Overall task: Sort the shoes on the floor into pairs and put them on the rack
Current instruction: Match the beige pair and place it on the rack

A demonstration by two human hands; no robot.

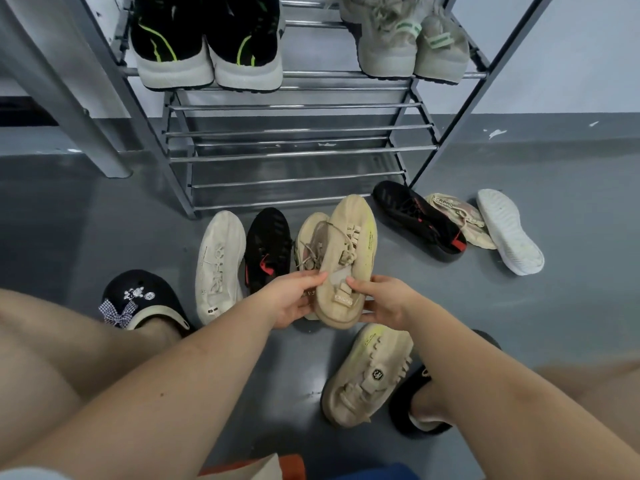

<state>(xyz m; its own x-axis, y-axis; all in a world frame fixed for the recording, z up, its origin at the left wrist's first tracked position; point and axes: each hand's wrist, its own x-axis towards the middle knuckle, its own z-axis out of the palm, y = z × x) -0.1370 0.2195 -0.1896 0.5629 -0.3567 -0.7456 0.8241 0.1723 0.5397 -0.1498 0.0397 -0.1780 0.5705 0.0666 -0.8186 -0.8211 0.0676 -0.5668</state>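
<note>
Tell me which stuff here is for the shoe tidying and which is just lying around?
For the job:
beige shoe, held by left hand and right hand
its match
black shoes
white shoes
rack

Just there:
worn black clogs
grey post

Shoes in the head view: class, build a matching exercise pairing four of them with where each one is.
Column 1:
1. beige sneaker with yellow tint
2. black sneakers with green stripes
3. white sneaker, sole up
4. black clog with checked bow

Column 2:
A. on the person's foot
B. on the floor, right of the rack
C. held in both hands
D. on a rack shelf

Pairs: 1-C, 2-D, 3-B, 4-A
</note>
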